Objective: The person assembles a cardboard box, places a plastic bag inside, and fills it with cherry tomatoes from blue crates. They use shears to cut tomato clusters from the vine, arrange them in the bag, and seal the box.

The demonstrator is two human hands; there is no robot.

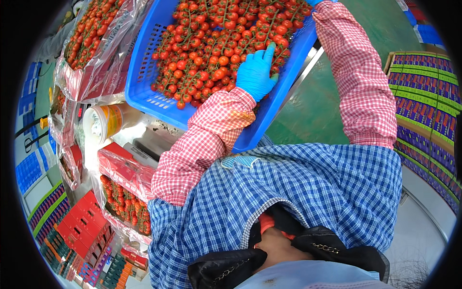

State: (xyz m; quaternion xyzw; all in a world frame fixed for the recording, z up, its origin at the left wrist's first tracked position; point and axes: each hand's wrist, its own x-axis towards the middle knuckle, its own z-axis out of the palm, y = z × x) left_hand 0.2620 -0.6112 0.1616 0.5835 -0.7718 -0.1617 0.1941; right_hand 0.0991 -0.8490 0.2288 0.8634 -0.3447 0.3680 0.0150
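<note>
A blue plastic basket (pixel 142 81) with slotted walls lies tilted before me, filled with red cherry tomatoes on the vine (pixel 202 57). My left hand (pixel 257 74), in a blue glove, rests palm down on the tomatoes near the basket's right side. Its index finger and thumb are spread apart, and I see nothing lifted in it. Only a sliver of my right hand (pixel 317 1), also blue-gloved, shows at the top edge, beside the basket's far right rim. The fingers there are cut off by the frame.
Left of the basket stand plastic-lined red cartons of tomatoes (pixel 88 39) and a white bucket (pixel 103 123) with a yellow label. Another tomato carton (pixel 124 206) sits near my left elbow. Stacked purple and green cartons (pixel 426 104) rise at right above the green floor (pixel 306 108).
</note>
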